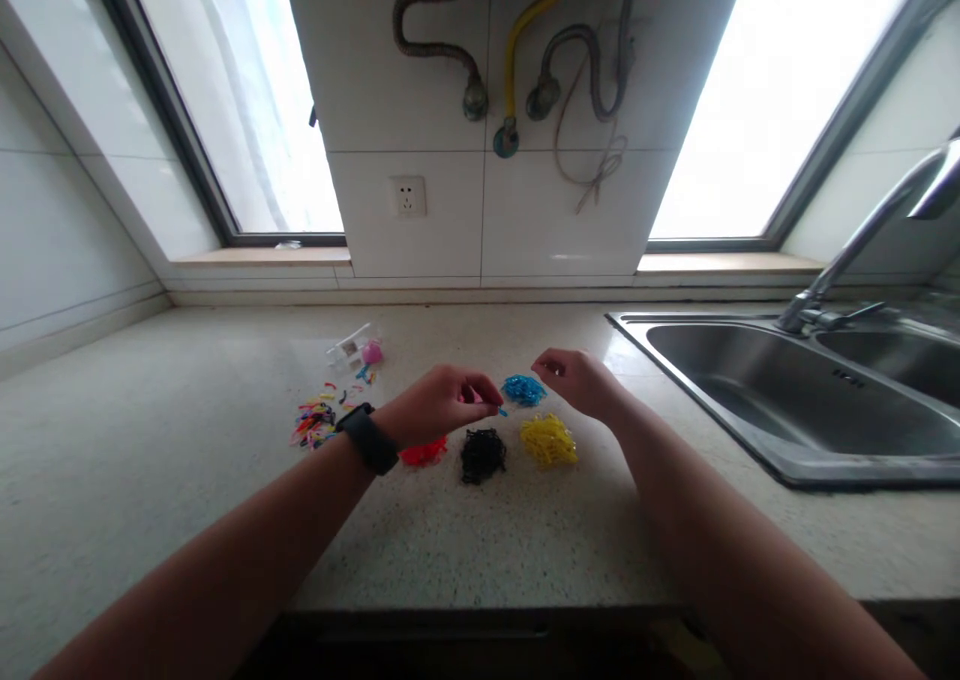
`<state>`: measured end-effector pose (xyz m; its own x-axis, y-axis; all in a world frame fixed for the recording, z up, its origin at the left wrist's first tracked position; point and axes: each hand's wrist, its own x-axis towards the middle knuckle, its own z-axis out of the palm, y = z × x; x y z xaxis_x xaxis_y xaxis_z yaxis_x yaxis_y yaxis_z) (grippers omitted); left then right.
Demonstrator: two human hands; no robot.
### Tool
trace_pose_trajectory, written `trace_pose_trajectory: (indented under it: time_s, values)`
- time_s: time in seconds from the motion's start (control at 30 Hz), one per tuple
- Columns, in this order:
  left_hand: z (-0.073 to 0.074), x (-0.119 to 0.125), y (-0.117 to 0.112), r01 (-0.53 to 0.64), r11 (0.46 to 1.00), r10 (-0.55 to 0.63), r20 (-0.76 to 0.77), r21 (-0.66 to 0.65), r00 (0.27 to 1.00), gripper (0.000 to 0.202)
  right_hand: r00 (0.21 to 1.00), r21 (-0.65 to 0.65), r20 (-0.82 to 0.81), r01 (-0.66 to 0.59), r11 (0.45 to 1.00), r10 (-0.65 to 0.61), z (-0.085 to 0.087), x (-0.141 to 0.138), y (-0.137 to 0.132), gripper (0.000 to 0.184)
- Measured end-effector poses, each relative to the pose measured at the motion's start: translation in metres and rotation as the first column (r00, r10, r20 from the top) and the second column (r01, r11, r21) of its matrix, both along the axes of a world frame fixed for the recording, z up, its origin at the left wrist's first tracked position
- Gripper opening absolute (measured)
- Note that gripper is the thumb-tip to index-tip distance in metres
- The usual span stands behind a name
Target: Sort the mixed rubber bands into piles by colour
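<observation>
My left hand (450, 400), with a dark watch (369, 438) on its wrist, is closed in a pinch over the counter. A small blue rubber band (502, 412) shows at its fingertips. Just right of the blue pile of rubber bands (523, 390), my right hand (574, 372) has its fingers pinched together; anything in them is too small to make out. Nearer to me lie a black pile (483, 455) and a yellow pile (549, 440) of similar bands. A red pile (425, 452) is partly hidden under my left hand.
Left of my watch is a mixed heap of colored bands (313, 424). Behind it are a clear plastic box (348, 350) and a pink object (372, 351). A steel sink (720, 390) with a faucet (855, 250) is set into the counter (187, 480) at right.
</observation>
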<state>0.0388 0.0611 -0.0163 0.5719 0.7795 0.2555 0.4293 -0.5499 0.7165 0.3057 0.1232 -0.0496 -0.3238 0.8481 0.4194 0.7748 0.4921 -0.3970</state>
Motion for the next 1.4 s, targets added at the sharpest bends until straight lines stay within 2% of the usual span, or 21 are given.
trace_pose_trajectory:
  time_s: [0.13,0.3,0.47,0.57,0.67,0.77,0.87,0.97,1.07,1.13,1.2,1.3,1.4]
  values:
    - [0.009,0.024,0.025,0.005,0.991,0.014,-0.144,0.13,0.99,0.016,0.998,0.003,-0.052,0.04,0.999,-0.04,-0.006,0.005,0.006,0.023]
    - [-0.002,0.051,0.056,-0.012,0.971,0.082,-0.289,0.238,0.954,0.019,0.996,-0.03,-0.073,0.055,0.998,-0.057,-0.008,0.008,0.009,0.022]
    - [-0.017,0.061,0.066,0.001,0.942,0.148,-0.419,0.335,0.896,0.023,0.996,-0.024,-0.073,0.05,0.998,-0.052,-0.008,0.01,0.01,0.023]
    - [-0.017,0.054,0.065,0.006,0.927,0.17,-0.433,0.376,0.885,0.023,0.996,-0.018,-0.065,0.053,0.998,-0.054,-0.008,0.01,0.01,0.023]
    - [-0.009,0.033,0.061,0.021,0.929,0.131,-0.381,0.37,0.915,0.023,0.997,-0.015,-0.051,0.057,0.998,-0.057,-0.009,0.01,0.01,0.024]
    - [0.001,-0.006,0.054,-0.033,0.942,0.133,-0.281,0.335,0.951,0.023,0.997,-0.018,-0.04,0.058,0.998,-0.059,-0.009,0.009,0.009,0.024]
    - [0.006,-0.055,0.047,-0.168,0.937,0.229,-0.174,0.305,0.958,0.025,0.998,-0.02,-0.038,0.046,0.999,-0.047,-0.008,0.007,0.008,0.024]
    - [0.006,-0.106,0.041,-0.341,0.929,0.342,0.021,0.145,0.939,0.029,0.999,-0.012,-0.017,0.028,1.0,-0.028,-0.006,0.004,0.006,0.024]
    - [0.001,-0.147,0.033,-0.49,0.871,0.469,0.24,0.035,0.85,0.031,1.0,-0.019,0.001,0.009,1.0,-0.009,-0.006,0.002,0.005,0.025]
    - [-0.005,-0.169,0.03,-0.54,0.842,0.514,0.337,-0.022,0.788,0.031,1.0,-0.03,0.01,-0.002,1.0,0.002,-0.007,0.002,0.005,0.026]
    - [-0.013,-0.186,0.03,-0.582,0.805,0.564,0.452,-0.115,0.691,0.032,1.0,-0.035,0.017,-0.013,0.999,0.014,-0.008,0.002,0.005,0.027]
    - [-0.024,-0.202,0.035,-0.598,0.762,0.616,0.563,-0.248,0.551,0.033,0.999,-0.04,0.021,-0.032,0.999,0.032,-0.008,0.001,0.004,0.027]
    - [-0.028,-0.206,0.039,-0.593,0.756,0.619,0.594,-0.276,0.513,0.032,0.999,-0.045,0.028,-0.038,0.998,0.039,-0.006,-0.001,0.001,0.026]
